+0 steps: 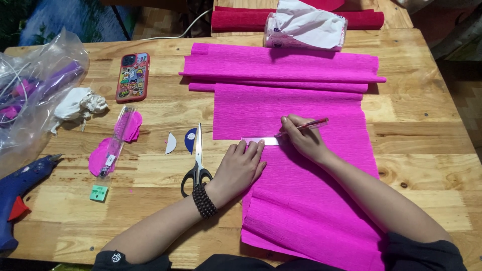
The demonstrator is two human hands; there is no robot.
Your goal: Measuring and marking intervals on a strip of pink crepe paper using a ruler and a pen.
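Magenta crepe paper [301, 200] lies spread over the right half of the wooden table [427, 150], its near edge at the person's body and its far part folded into long bands toward the back of the table.

Head view, hands: the left hand [241, 168] lies flat, fingers together and extended, pressing down a clear ruler [261, 141] that lies crosswise on the paper near its left edge. That hand grips nothing; it only bears down. A dark bead bracelet [204, 200] circles the left wrist. The right hand [304, 140] is closed around a pink pen [306, 125], with the tip at the ruler's right end, on or just above the paper; contact cannot be confirmed.

Head view, surroundings: black-handled scissors [197, 165] lie closed on the bare wood just left of the left hand, blades pointing away. Two small half-round paper pieces [181, 142], one white and one blue, sit beside the blades. Farther left lie pink paper cutouts [100, 155], a small green eraser [99, 193] and a blue glue gun [20, 185] at the table's left edge. A phone in a red case [133, 77] lies face down further back, near crumpled white tissue [80, 104] and a clear plastic bag [35, 95]. A tissue pack [306, 25] and a red paper roll [241, 20] sit at the far edge.
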